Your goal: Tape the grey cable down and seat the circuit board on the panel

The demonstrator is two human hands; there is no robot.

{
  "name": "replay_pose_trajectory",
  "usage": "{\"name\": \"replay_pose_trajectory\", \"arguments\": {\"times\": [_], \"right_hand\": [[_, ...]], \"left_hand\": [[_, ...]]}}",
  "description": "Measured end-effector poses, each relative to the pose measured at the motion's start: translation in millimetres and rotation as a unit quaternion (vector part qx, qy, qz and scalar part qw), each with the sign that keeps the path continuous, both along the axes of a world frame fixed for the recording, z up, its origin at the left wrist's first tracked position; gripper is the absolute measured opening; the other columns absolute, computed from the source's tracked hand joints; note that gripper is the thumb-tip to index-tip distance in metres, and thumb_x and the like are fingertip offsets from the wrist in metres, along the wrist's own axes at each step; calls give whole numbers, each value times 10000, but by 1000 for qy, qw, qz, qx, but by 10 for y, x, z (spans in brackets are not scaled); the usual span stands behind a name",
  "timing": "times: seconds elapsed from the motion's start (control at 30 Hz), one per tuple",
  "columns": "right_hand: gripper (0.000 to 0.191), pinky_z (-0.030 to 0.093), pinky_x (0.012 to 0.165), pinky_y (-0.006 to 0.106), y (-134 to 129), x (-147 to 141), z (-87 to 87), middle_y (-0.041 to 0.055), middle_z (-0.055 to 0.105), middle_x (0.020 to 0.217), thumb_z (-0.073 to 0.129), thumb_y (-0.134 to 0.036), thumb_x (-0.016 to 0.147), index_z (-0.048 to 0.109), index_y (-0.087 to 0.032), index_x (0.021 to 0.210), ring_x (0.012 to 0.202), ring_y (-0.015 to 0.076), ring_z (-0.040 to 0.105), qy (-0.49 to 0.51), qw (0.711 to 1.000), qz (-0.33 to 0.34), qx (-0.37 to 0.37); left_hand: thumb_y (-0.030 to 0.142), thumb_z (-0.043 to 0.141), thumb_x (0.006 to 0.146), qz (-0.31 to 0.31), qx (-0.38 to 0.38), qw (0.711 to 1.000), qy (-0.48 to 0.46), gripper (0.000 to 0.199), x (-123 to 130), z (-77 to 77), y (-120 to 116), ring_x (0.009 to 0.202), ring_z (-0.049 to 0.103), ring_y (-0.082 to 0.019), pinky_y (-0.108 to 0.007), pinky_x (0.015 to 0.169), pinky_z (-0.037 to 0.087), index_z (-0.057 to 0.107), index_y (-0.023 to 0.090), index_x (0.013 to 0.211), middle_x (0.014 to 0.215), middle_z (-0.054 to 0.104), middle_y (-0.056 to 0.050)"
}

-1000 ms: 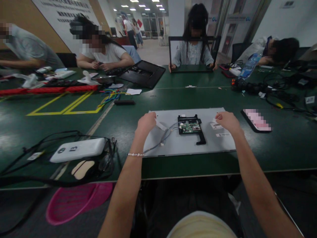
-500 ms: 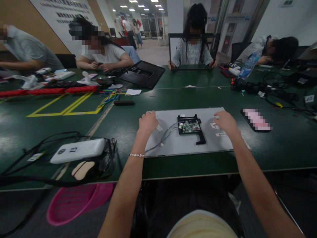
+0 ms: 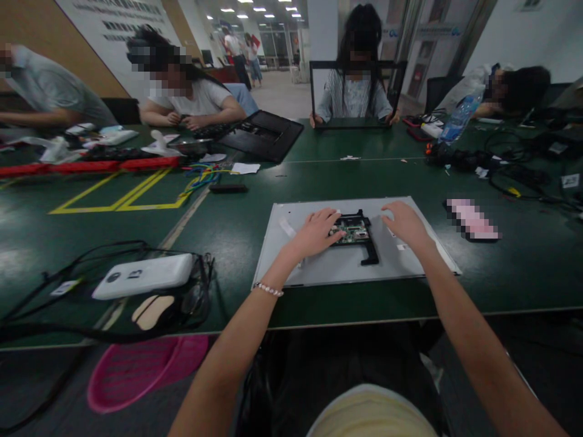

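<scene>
A flat grey panel (image 3: 396, 270), seemingly the back of a display, lies on the green table in front of me. On its middle sits a black bracket (image 3: 370, 252) around a green circuit board (image 3: 355, 233). My left hand (image 3: 317, 230) reaches over the bracket's left side, fingers spread and nothing held; it covers the cables there. My right hand (image 3: 405, 223) hovers at the panel's right part, fingers curved and apart, with no object in them. White labels (image 3: 401, 247) show beside it.
A phone (image 3: 471, 220) lies right of the panel. To the left are a white power bank (image 3: 143, 277), a mouse (image 3: 153, 311) and black cables. Across the table a person holds up a black frame (image 3: 357, 125). A black laptop-like casing (image 3: 264, 136) lies further left.
My left hand has moved right, from the panel's left edge onto the left side of the bracket. My right hand has shifted slightly left. The panel stays in place.
</scene>
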State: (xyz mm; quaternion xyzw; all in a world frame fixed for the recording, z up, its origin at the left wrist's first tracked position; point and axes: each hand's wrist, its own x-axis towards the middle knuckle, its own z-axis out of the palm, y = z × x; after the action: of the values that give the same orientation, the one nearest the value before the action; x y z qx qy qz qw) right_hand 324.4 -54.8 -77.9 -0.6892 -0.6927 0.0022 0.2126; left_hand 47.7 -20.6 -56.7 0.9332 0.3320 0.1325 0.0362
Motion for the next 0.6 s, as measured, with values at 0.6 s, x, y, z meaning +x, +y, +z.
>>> {"name": "replay_pose_trajectory", "arguments": {"times": [0.6], "right_hand": [[320, 411, 966, 335, 497, -676, 127, 127, 634, 1207, 509, -269, 902, 645, -135, 1158, 1142, 242, 547, -44, 978, 202, -11]], "left_hand": [[445, 487, 932, -83, 17, 995, 54, 533, 150, -119, -65, 1287, 436, -255, -390, 1057, 323, 419, 139, 1363, 1426, 453, -136]]}}
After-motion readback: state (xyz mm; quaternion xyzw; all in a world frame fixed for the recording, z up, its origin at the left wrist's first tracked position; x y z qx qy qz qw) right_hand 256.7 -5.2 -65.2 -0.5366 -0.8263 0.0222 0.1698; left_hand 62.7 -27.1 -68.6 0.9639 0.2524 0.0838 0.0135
